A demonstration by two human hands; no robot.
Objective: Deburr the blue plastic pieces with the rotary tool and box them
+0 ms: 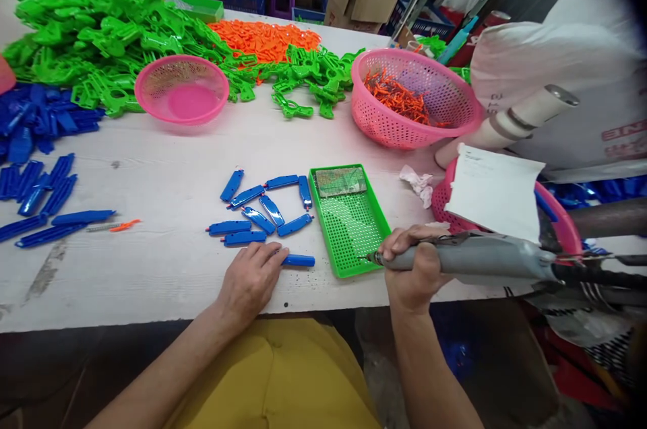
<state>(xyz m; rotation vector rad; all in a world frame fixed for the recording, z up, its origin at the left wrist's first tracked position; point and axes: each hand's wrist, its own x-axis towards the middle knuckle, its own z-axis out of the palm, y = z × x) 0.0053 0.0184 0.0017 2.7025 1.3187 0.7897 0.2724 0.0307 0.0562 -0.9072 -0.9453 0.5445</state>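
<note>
My left hand [254, 279] rests on the table with its fingers closed over one end of a blue plastic piece [300, 260]; the covered end is hidden. My right hand [417, 266] grips a grey power screwdriver [475, 259], whose bit points left over the near right part of a shallow green basket [348, 234]. Inside that basket, at the far end, lies a worn flat block [341, 182]. Several similar blue pieces [257, 219], some with small red ends, are scattered between my left hand and the basket.
Green plastic parts [116, 31] and orange parts [267, 40] are heaped at the back. A pink basket [182, 89] stands before them; another [409, 99] holds orange pieces. Blue parts [35, 119] pile up at left. A white sheet [495, 190] covers a pink basket at right.
</note>
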